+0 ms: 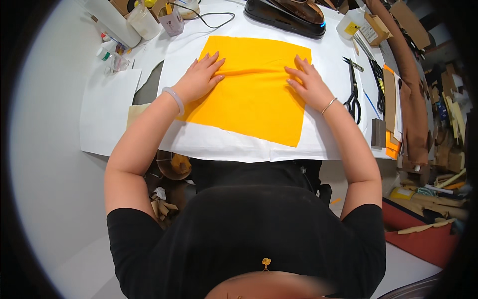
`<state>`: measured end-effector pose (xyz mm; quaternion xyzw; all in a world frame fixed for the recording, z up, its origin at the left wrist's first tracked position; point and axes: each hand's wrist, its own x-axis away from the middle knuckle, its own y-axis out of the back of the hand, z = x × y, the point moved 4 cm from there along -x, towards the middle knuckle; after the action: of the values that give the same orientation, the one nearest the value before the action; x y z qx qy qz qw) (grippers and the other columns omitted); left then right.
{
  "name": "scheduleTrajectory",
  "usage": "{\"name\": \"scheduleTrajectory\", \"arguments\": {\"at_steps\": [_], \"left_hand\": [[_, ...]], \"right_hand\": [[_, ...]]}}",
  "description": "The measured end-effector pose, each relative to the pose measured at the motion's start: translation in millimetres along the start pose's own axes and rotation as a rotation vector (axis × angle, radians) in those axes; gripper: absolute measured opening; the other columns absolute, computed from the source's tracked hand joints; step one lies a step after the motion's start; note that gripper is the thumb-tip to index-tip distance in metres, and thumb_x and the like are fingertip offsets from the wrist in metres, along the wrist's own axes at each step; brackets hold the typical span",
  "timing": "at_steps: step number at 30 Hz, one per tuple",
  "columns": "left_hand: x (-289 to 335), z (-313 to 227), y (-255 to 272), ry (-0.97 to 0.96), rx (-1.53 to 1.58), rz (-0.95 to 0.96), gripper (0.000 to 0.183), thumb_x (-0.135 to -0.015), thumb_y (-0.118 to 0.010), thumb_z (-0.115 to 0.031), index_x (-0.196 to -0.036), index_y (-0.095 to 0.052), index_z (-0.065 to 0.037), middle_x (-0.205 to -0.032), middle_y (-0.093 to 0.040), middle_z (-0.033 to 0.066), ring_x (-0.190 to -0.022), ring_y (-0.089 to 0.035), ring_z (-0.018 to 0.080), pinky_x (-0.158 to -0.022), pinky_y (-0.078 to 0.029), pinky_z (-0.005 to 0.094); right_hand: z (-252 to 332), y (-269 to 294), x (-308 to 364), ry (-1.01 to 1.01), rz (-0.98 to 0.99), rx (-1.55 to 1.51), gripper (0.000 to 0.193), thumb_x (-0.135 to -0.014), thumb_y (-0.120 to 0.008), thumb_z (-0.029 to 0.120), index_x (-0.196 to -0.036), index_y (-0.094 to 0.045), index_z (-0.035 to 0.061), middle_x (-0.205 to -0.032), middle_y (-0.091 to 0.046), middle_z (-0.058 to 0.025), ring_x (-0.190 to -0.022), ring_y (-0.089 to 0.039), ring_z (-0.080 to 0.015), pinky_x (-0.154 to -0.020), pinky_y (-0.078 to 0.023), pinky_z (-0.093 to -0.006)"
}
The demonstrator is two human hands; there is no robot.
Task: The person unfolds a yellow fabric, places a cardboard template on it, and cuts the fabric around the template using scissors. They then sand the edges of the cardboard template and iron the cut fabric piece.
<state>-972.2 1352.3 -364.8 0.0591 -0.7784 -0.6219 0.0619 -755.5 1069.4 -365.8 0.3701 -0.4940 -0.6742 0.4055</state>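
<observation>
A yellow cloth lies spread over the white-covered table. One raised crease runs across it between my hands. My left hand rests on its left side, palm down, fingers spread and pointing away from me. On the right side, my right hand lies with fingers apart, the fingertips on the cloth near its edge. Neither hand grips anything. The cloth's near edge slants, reaching closest to me at its right corner.
A steam iron stands on its base at the back. Scissors lie right of the cloth. Back left are a clear bottle, a white jar and a cup. A grey block sits at the right edge.
</observation>
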Motion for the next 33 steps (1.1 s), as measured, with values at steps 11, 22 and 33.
{"name": "scheduleTrajectory", "arguments": {"at_steps": [11, 22, 33], "left_hand": [[12, -38, 1, 0.345, -0.182, -0.006, 0.091, -0.101, -0.046, -0.071, -0.166, -0.03, -0.009, -0.173, -0.023, 0.0201, -0.162, -0.015, 0.0367, -0.129, -0.009, 0.0591], [12, -15, -1, 0.116, -0.1, -0.026, 0.085, -0.102, -0.056, -0.06, -0.166, -0.03, -0.01, -0.174, -0.021, 0.0187, -0.162, -0.015, 0.0371, -0.129, -0.008, 0.0577], [96, -102, -2, 0.003, 0.14, 0.017, 0.071, -0.1, -0.065, -0.039, -0.16, -0.041, -0.01, -0.171, -0.027, 0.0193, -0.157, -0.025, 0.0449, -0.127, -0.018, 0.0601]], "right_hand": [[6, 10, 13, 0.158, 0.17, 0.175, 0.081, -0.101, -0.057, 0.058, -0.167, -0.03, 0.0198, -0.175, -0.019, -0.0167, -0.162, -0.017, -0.0366, -0.132, -0.011, -0.0509], [6, 16, 43, 0.09, 0.234, 0.202, 0.088, -0.099, -0.056, 0.065, -0.168, -0.027, 0.0185, -0.175, -0.016, -0.019, -0.162, -0.013, -0.0366, -0.131, -0.008, -0.0524], [-86, 143, -185, 0.105, -0.794, 0.091, 0.059, -0.091, -0.08, 0.033, -0.133, -0.063, -0.0048, -0.116, -0.074, -0.0217, -0.106, -0.072, -0.0311, -0.094, -0.056, -0.038]]}}
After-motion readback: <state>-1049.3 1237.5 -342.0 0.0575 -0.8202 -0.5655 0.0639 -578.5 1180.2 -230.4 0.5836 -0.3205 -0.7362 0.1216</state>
